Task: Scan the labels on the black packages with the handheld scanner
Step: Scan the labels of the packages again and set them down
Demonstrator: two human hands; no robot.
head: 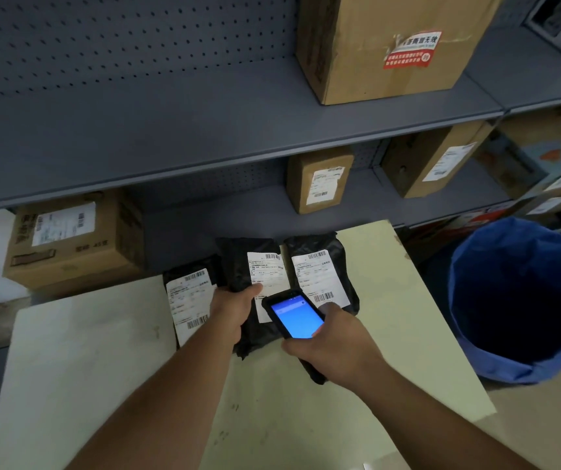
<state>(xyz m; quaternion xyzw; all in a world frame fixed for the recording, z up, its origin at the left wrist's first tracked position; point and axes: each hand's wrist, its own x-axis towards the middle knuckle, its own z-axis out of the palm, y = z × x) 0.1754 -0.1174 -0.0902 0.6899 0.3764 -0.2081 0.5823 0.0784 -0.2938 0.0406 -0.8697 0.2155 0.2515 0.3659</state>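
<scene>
Three black packages with white labels lie side by side at the far edge of a cream table (86,351). The left package (189,293) lies flat. My left hand (230,310) grips the middle package (238,262) at its near left edge, thumb on its label. My right hand (330,344) holds the black handheld scanner (294,318), its blue screen lit, over the lower part of the middle package's label and beside the right package (319,266).
A grey shelf unit (204,130) rises behind the table, with cardboard boxes (72,239) on its levels. A large box (384,45) stands on the upper shelf. A blue bin (519,300) stands to the right of the table.
</scene>
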